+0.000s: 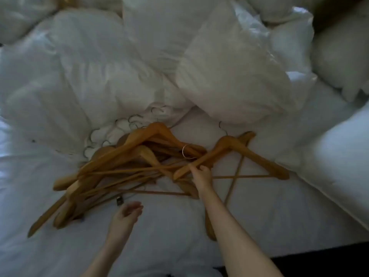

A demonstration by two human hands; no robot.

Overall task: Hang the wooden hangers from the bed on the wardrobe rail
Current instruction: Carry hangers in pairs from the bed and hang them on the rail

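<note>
A tangled pile of several wooden hangers [119, 166] with metal hooks lies on the white bed [179, 226]. One separate wooden hanger [245, 152] lies to the right of the pile, its left arm pointing toward me. My right hand [200, 176] reaches forward and its fingers close around the left end of that hanger. My left hand [125, 218] hovers just above the sheet, in front of the pile, fingers apart and holding nothing. The wardrobe rail is outside the view.
White pillows in clear plastic [229, 76] and a bunched duvet [69, 76] are heaped behind the hangers. Another white pillow [339, 156] lies at the right. A dark floor strip [319, 262] shows past the bed's near right edge.
</note>
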